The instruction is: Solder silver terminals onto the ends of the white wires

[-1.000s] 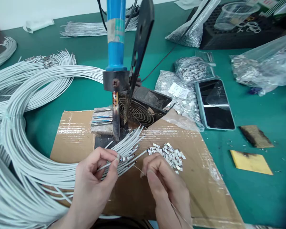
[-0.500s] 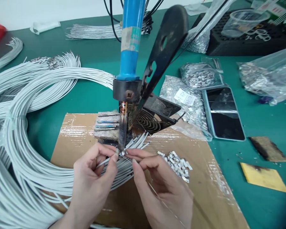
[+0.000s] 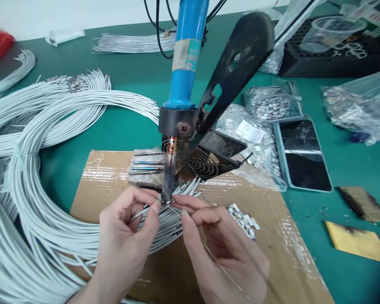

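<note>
My left hand [image 3: 126, 236] is closed, thumb and forefinger pinching a white cable [image 3: 138, 214] near its end. In my right hand [image 3: 224, 249] a thin solder wire [image 3: 223, 270] runs between thumb and fingers, its end reaching the cable end. Both sets of fingertips meet just under the tip of a blue-handled soldering iron [image 3: 185, 55], fixed pointing down in a black bracket [image 3: 237, 63]. A small shiny piece [image 3: 168, 203] shows at the tip, partly hidden by my fingers. Below my hands lie the ends of a white cable bundle [image 3: 66, 219].
Small metal pieces [image 3: 243, 220] lie on the cardboard [image 3: 272, 253] beside my right hand. A black fan [image 3: 209, 158] stands behind the iron. Farther right are a phone [image 3: 304, 154], bags of metal parts [image 3: 269, 103] and a yellow sponge [image 3: 357, 241].
The whole view has shifted slightly, so things appear a little farther right. Both hands keep their grips at the iron's tip, and the small shiny piece is now less visible.
</note>
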The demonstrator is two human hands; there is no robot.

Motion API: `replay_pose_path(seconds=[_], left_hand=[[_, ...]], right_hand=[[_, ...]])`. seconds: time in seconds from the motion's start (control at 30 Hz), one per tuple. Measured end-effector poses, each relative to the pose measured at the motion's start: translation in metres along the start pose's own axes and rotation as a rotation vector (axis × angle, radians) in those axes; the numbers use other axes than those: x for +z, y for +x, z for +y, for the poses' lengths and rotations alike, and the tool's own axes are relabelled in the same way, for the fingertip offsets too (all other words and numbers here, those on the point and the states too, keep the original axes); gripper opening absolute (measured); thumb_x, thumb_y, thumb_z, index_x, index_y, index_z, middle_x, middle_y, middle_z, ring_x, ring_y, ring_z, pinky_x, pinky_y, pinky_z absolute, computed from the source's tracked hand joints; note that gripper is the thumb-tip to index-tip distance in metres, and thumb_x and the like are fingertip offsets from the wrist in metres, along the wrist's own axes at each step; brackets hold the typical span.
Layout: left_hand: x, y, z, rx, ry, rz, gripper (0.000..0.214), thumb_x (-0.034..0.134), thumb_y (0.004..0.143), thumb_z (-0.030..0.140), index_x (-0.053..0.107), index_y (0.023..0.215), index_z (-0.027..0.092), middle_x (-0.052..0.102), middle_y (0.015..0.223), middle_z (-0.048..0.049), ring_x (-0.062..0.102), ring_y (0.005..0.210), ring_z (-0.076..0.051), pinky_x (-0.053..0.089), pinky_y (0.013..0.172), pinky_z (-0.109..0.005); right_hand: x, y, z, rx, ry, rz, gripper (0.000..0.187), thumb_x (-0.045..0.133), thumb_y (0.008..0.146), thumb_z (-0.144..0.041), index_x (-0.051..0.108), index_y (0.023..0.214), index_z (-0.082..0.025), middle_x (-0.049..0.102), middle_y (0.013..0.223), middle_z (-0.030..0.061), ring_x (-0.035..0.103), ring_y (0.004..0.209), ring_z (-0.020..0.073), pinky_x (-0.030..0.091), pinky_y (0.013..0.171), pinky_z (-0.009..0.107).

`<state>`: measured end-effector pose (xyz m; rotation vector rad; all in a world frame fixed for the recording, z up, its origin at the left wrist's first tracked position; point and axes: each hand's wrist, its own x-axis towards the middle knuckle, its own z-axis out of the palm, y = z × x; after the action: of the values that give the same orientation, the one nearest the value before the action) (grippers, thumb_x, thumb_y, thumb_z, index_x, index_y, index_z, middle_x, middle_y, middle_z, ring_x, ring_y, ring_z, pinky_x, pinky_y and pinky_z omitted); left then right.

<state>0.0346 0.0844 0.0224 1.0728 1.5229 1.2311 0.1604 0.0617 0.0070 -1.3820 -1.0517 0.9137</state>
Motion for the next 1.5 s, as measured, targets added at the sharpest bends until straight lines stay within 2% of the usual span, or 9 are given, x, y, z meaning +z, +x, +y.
replay_pose_path(seconds=[0.3, 0.5, 0.7, 0.87, 1.0, 1.2, 1.5], left_hand=[[-0.001, 0.001, -0.002, 0.039, 0.001, 0.014, 0.019, 0.074, 0.089, 0.008, 0.076, 0.079, 0.023, 0.08, 0.088, 0.0044, 0.076, 0.076, -0.004, 0.055, 0.071, -0.004], [-0.004, -0.001, -0.001, 0.018, -0.001, 0.009, 0.017, 0.075, 0.09, 0.01, 0.076, 0.079, 0.023, 0.079, 0.092, 0.0027, 0.076, 0.078, -0.006, 0.056, 0.074, -0.006], [-0.003, -0.001, -0.002, 0.022, -0.005, 0.021, 0.015, 0.075, 0.09, 0.012, 0.077, 0.079, 0.023, 0.08, 0.091, 0.0021, 0.077, 0.076, -0.007, 0.056, 0.071, -0.006], [0.001, -0.001, 0.001, 0.014, -0.019, 0.057, 0.015, 0.075, 0.087, 0.011, 0.077, 0.077, 0.022, 0.079, 0.089, 0.0007, 0.076, 0.076, -0.008, 0.057, 0.07, -0.007], [0.004, -0.003, 0.006, -0.004, -0.038, 0.108, 0.015, 0.075, 0.085, 0.01, 0.076, 0.074, 0.02, 0.078, 0.086, -0.0002, 0.076, 0.074, -0.009, 0.057, 0.068, -0.008], [0.006, -0.003, 0.009, -0.02, -0.016, 0.103, 0.014, 0.076, 0.084, 0.011, 0.075, 0.073, 0.02, 0.078, 0.085, -0.0005, 0.076, 0.073, -0.01, 0.058, 0.067, -0.009], [0.005, -0.003, 0.007, -0.016, 0.001, 0.102, 0.013, 0.078, 0.083, 0.012, 0.075, 0.073, 0.019, 0.079, 0.086, -0.0013, 0.077, 0.075, -0.011, 0.058, 0.066, -0.011]], right_hand=[[0.001, 0.0, 0.0, -0.029, 0.039, 0.002, 0.022, 0.067, 0.099, -0.016, 0.063, 0.08, -0.027, 0.083, 0.109, -0.0023, 0.078, 0.103, 0.0145, 0.056, 0.093, 0.026], [0.002, 0.0, -0.001, -0.029, 0.044, 0.013, 0.021, 0.068, 0.099, -0.016, 0.064, 0.081, -0.026, 0.083, 0.109, -0.0005, 0.079, 0.102, 0.0151, 0.057, 0.092, 0.026], [0.001, -0.001, 0.0, -0.032, 0.053, 0.004, 0.02, 0.069, 0.099, -0.017, 0.065, 0.082, -0.026, 0.083, 0.11, 0.0013, 0.079, 0.102, 0.0163, 0.059, 0.09, 0.026], [-0.001, 0.0, 0.002, -0.087, 0.049, -0.026, 0.02, 0.068, 0.099, -0.015, 0.065, 0.083, -0.025, 0.083, 0.11, 0.0016, 0.079, 0.102, 0.0154, 0.058, 0.09, 0.025], [-0.001, 0.0, 0.003, -0.084, 0.041, -0.035, 0.021, 0.067, 0.099, -0.014, 0.064, 0.082, -0.026, 0.083, 0.109, -0.0004, 0.079, 0.103, 0.0138, 0.057, 0.09, 0.022], [-0.003, 0.002, 0.007, -0.105, -0.004, -0.061, 0.021, 0.069, 0.097, -0.013, 0.063, 0.081, -0.026, 0.083, 0.107, -0.0025, 0.08, 0.101, 0.0124, 0.057, 0.09, 0.02], [-0.002, 0.002, 0.005, -0.106, -0.015, -0.038, 0.02, 0.069, 0.098, -0.014, 0.064, 0.081, -0.025, 0.084, 0.106, 0.003, 0.081, 0.098, 0.0181, 0.059, 0.088, 0.027]])
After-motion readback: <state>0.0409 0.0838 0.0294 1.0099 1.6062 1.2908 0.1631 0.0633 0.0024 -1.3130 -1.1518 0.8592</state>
